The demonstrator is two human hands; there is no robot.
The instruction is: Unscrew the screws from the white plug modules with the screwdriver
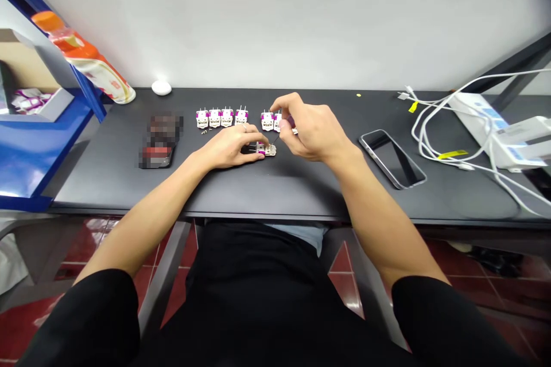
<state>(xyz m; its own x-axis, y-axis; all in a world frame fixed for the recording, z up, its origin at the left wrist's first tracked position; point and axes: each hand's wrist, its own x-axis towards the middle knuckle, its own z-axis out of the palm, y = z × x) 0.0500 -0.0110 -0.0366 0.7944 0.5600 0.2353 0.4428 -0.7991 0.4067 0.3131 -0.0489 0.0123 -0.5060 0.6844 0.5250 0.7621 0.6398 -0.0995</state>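
Observation:
My left hand [230, 146] rests on the dark desk, its fingers closed around a small white and purple plug [270, 150]. The plug lies on its side, partly covered by the fingers. My right hand [312, 129] is closed around a screwdriver [276, 139], whose thin dark shaft slants down to the plug; the fingers hide most of its handle. Behind my left hand stands a row of several similar plugs [214, 118], prongs up. More plugs [267, 121] stand behind my right hand, which partly hides them. Tiny metal pieces [204, 132] lie in front of the left row.
A phone [392, 159] lies right of my right arm, near coiled white cables [424, 132] and a white box [482, 126]. Leftward are a blurred dark object [159, 140], a white rounded object [161, 88], an orange bottle [92, 60] and an open carton [55, 106] on a blue shelf.

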